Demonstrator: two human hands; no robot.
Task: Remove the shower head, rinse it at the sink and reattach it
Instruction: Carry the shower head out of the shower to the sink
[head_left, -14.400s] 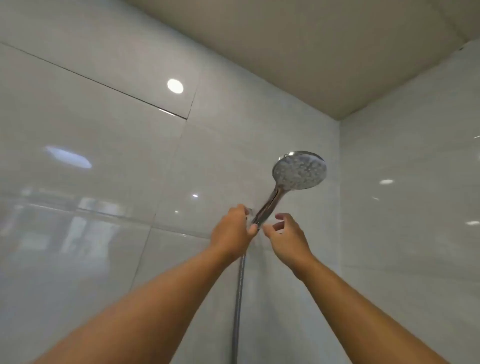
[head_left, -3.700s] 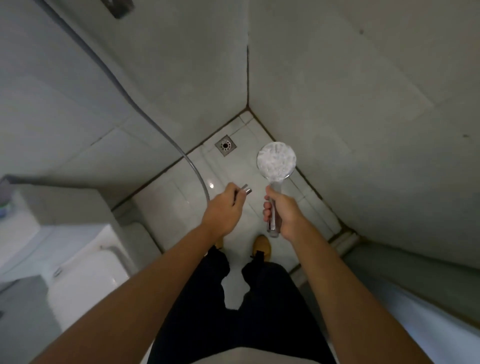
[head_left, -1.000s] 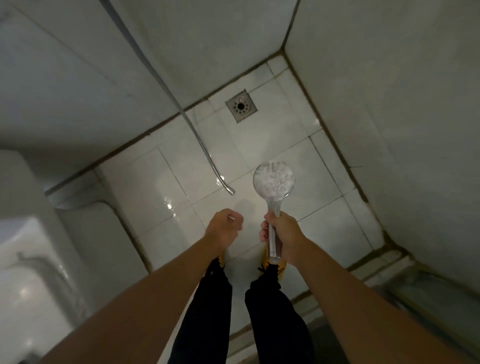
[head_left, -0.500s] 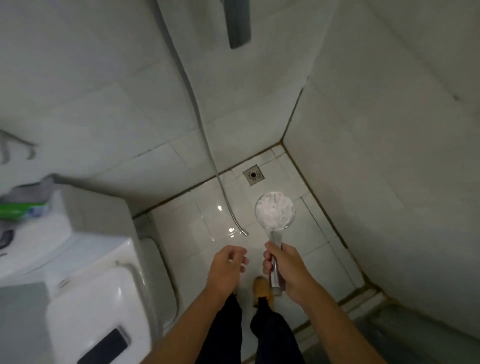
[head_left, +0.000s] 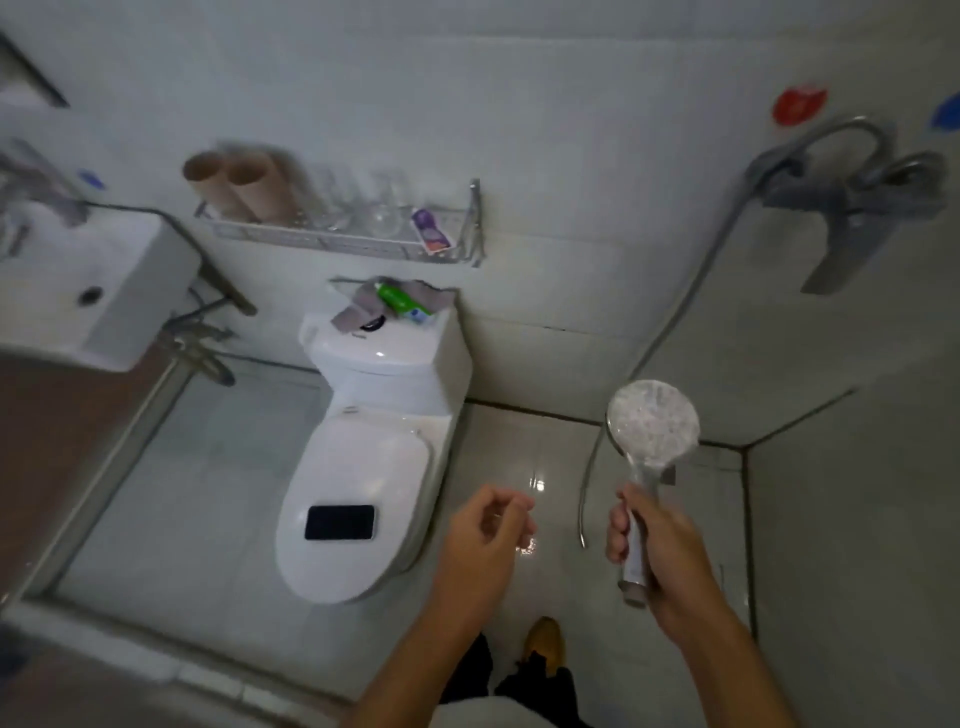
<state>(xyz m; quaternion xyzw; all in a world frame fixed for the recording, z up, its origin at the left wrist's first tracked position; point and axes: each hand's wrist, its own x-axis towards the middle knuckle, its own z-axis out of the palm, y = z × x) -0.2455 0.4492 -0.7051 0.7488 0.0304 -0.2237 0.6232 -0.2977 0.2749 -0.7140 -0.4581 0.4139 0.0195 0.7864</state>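
My right hand (head_left: 660, 556) has its grip wrapped around the handle of the shower head (head_left: 652, 423), detached and held upright, face toward me. My left hand (head_left: 480, 540) is empty, fingers loosely curled. The hose (head_left: 675, 312) hangs loose from the wall tap (head_left: 841, 202). The sink (head_left: 88, 291) is far left. A dark phone (head_left: 340, 522) lies on the toilet lid (head_left: 358, 467). Shelf (head_left: 337, 239) items carry labels too blurred for me to read.
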